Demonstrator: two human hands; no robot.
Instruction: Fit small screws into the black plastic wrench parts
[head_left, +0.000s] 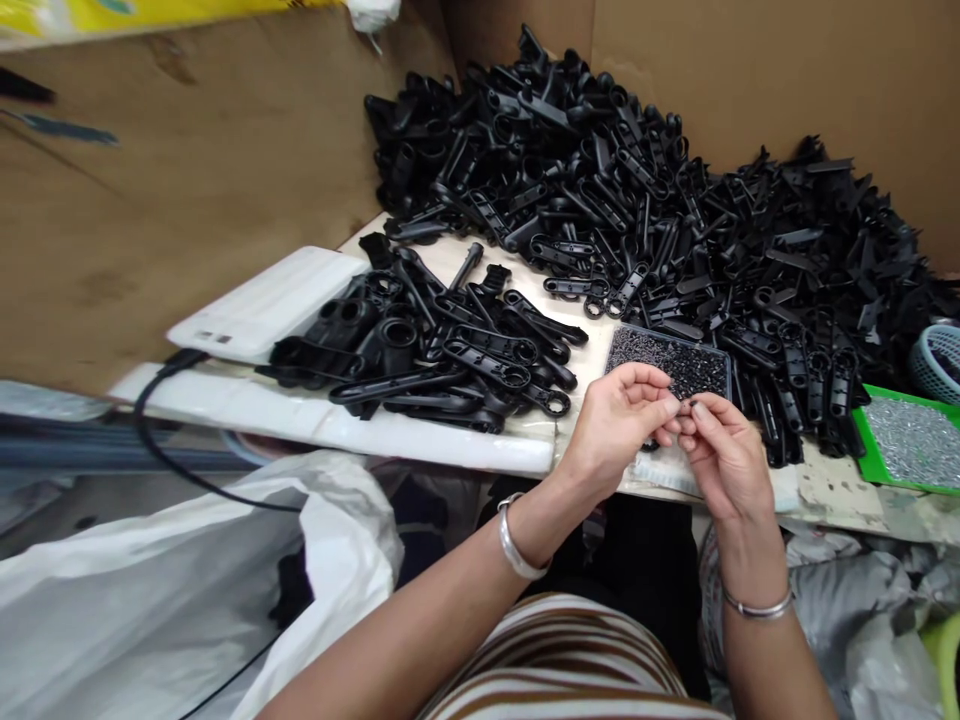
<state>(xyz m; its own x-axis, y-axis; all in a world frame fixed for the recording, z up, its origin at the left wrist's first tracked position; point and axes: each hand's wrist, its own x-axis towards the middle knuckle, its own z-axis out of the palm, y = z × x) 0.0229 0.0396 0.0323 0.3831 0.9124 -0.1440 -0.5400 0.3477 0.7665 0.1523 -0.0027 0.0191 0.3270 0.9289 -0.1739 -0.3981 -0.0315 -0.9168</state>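
Note:
My left hand and my right hand meet at their fingertips, just over the front of a shallow clear tray of tiny dark parts. Both hands are closed in a pinch. A small dark bit shows between the fingertips, too small to name. Left of my hands lies a loose group of black plastic handle-shaped parts, with ring ends and ribbed undersides. Behind the tray rises a large heap of similar black plastic parts.
A green tray of small silvery pieces and a blue-grey basket stand at the right. On the left are a white flat box and a black cable. A white sack hangs below the table edge. Cardboard walls enclose the heap.

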